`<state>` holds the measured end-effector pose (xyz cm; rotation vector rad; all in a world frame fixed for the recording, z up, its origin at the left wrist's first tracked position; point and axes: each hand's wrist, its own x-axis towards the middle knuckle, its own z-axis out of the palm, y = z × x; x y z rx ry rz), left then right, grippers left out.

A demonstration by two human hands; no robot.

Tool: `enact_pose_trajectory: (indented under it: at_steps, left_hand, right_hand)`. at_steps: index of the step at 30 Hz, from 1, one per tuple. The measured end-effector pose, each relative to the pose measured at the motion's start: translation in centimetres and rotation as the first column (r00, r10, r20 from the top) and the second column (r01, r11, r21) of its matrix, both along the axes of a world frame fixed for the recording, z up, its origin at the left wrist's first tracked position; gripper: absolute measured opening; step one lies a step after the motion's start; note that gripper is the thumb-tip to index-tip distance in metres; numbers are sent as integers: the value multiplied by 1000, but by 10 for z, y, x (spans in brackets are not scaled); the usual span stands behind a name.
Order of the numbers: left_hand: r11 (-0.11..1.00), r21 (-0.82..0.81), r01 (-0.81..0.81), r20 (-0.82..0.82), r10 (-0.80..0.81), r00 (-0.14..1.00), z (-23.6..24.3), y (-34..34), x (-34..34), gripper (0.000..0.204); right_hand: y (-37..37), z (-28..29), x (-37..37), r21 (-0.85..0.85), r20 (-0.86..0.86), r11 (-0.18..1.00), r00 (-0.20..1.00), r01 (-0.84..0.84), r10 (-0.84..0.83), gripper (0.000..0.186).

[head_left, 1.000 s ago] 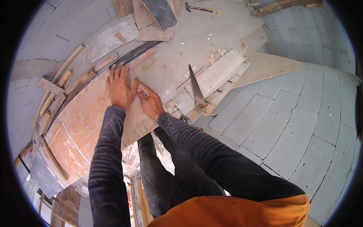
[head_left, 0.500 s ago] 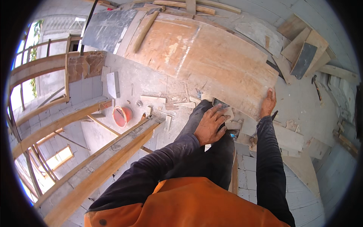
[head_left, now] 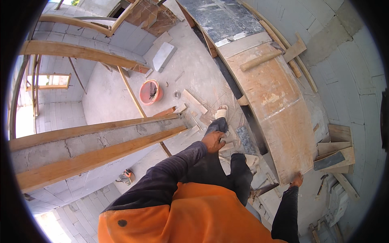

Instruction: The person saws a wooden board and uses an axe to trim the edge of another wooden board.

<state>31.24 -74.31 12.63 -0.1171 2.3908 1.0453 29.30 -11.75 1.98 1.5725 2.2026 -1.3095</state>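
A long, worn plywood sheet point(head_left: 279, 121) runs from the top of the view down to the right, pale streaks across its brown face. At its near end, my right hand point(head_left: 297, 180) grips the edge, the fingers partly hidden. My left hand point(head_left: 214, 141) lies on or just over my dark trouser leg, its fingers loosely apart and nothing in it. On top of the sheet, toward its far part, rests a short wooden batten point(head_left: 260, 60). A dark grey panel point(head_left: 225, 18) continues beyond the plywood.
An orange bucket point(head_left: 151, 92) with tools inside stands on the dusty floor. A concrete beam point(head_left: 101, 141) between timber boards juts in from the left. Wood offcuts point(head_left: 194, 101) lie near my feet. A hammer point(head_left: 322, 184) and stacked boards point(head_left: 338, 148) are at the right.
The view has swung, so the sheet now runs more lengthwise away from me. My right hand remains at its end. My left hand stays by my leg, its fingers less spread.
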Motion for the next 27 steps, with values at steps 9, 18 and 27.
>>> enact_pose_trajectory:
  at_steps: [9,18,27]
  left_hand:
    - [910,-99,-403,388,408,826,-46,-190,-20,39]
    - [493,117,-862,252,825,506,38,-291,-27,38]
    - [168,-20,-986,322,934,153,31,-270,64,36]
  right_hand:
    - [-232,121,-56,310,199,820,877,-481,438,73]
    - [-496,170,-244,-291,-44,340,367,-894,929,46]
    - [-664,169,-338,-322,106,-338,-388,-884,915,60]
